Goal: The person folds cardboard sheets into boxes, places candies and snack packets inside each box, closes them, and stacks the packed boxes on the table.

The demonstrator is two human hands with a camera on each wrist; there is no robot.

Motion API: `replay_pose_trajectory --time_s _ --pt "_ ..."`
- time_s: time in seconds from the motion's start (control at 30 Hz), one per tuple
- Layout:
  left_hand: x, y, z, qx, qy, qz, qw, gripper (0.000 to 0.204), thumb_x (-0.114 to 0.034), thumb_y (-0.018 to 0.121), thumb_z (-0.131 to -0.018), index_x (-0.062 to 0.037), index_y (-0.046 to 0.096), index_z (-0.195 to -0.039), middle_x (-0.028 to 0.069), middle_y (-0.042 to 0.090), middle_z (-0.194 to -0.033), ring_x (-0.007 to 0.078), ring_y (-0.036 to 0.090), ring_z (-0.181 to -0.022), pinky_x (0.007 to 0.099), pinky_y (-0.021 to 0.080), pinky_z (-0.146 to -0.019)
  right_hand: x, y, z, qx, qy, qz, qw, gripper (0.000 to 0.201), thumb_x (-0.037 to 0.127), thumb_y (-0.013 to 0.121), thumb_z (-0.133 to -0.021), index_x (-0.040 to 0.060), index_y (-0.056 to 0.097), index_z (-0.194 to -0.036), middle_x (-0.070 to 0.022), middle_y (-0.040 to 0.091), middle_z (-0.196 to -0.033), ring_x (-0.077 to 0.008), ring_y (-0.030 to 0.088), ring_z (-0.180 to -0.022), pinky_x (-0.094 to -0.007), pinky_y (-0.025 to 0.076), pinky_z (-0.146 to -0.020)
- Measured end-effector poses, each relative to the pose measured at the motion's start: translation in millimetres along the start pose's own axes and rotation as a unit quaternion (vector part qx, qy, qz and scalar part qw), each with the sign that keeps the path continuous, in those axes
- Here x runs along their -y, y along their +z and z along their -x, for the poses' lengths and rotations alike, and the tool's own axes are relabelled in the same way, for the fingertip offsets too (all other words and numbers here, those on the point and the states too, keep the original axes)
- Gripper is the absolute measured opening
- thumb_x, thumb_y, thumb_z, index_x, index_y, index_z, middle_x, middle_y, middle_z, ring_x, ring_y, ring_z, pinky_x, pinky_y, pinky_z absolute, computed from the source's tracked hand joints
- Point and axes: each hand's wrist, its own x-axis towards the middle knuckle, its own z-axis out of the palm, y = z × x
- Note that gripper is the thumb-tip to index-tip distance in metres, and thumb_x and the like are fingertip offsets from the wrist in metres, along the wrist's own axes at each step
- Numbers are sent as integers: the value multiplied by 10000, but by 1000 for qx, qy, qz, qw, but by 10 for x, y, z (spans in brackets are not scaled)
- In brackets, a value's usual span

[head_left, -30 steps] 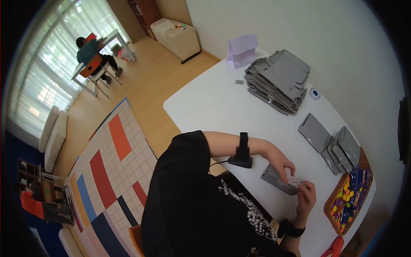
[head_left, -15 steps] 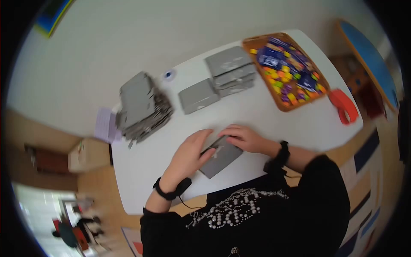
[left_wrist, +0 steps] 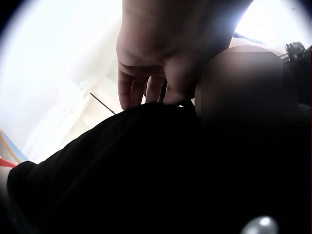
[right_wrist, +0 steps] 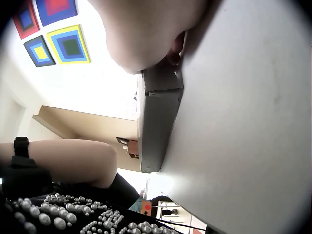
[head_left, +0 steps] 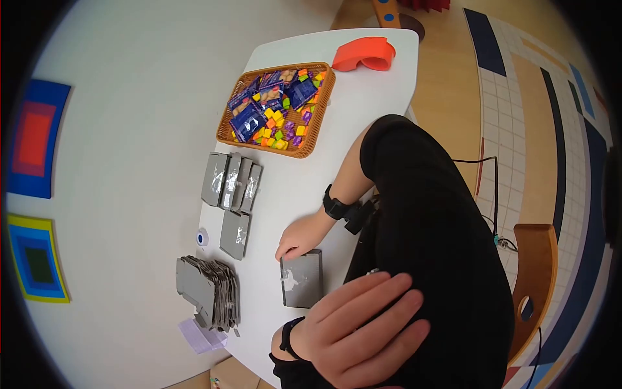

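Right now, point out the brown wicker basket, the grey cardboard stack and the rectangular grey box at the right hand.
Wicker basket (head_left: pixel 318 115): head view, right-side rim.
Cardboard stack (head_left: pixel 194 285): head view, top sheet.
Grey box (right_wrist: pixel 157 124): right wrist view, long side.

The left hand (head_left: pixel 363 330), at the grey box (head_left: pixel 302 280) half a second ago, has been lifted away and is now held near the body, its fingers extended. The box's far right corner is now gripped by the right hand (head_left: pixel 303 236). The head view has been swung round.
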Motion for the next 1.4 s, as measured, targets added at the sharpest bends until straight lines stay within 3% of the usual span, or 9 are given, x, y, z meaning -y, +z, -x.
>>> replay_pose_trajectory --time_s 0.1,0.17,0.37,0.6,0.8,0.87,1.0,1.2,1.4 --pt "56 -74 116 -28 104 33 994 195 -168 523 -817 20 536 -868 193 585 -804 328 606 -711 404 538 -646 3 28 -1 -2 -4 2 1000 257 231 406 -903 67 549 -1039 -131 602 -805 -284 559 -741 -389 426 -657" --pt "-168 -250 192 43 -13 44 998 229 -200 544 -816 26 546 -855 187 584 -814 308 603 -700 404 531 -638 -5 25 25 -10 0 11 1000 261 234 405 -904 62 549 -1038 -130 605 -807 -282 561 -739 -389 426 -655" --pt "-313 -273 345 109 -103 143 978 195 -173 601 -775 16 575 -813 168 578 -821 313 594 -705 424 522 -655 48 11 54 -10 6 10 1000 284 237 404 -903 52 553 -1058 -130 612 -791 -284 563 -715 -385 430 -642" --pt "-344 -294 431 94 -108 141 980 55 -25 546 -768 25 535 -788 149 605 -794 273 606 -654 368 539 -633 18 34 31 -10 9 12 1000 294 252 400 -902 57 559 -1054 -114 620 -788 -256 567 -704 -365 432 -649" --pt "-141 -295 454 87 -105 155 978 257 -233 597 -806 20 580 -845 196 600 -881 325 610 -796 429 520 -715 11 49 17 -10 4 15 1000 292 228 403 -899 49 555 -1073 -123 619 -783 -273 565 -701 -378 433 -640" --pt "-41 -258 480 17 -166 167 972 259 17 603 -626 9 636 -883 195 614 -940 315 609 -883 378 517 -742 34 44 16 -16 -1 17 1000 290 226 404 -899 51 554 -1074 -124 618 -779 -275 564 -698 -379 433 -638" --pt "162 -51 151 88 -231 -27 969 203 90 511 -689 37 554 -880 182 610 -978 301 612 -862 330 481 -754 78 15 24 -4 32 10 999 287 232 429 -889 59 567 -1072 -122 622 -811 -254 566 -711 -364 437 -646" --pt "700 523 191 190 -139 78 969 229 10 603 -726 -31 550 -945 92 578 -896 289 573 -813 349 451 -711 -42 -18 -44 -4 57 -46 997 302 262 472 -871 68 583 -1074 -105 633 -854 -218 575 -740 -337 443 -666" --pt "682 608 43 230 -178 99 952 190 -4 590 -736 -59 527 -906 88 559 -823 286 574 -782 357 442 -655 -141 -25 -41 -6 66 -97 993 322 288 504 -858 72 585 -1083 -96 639 -877 -202 580 -769 -323 446 -686"
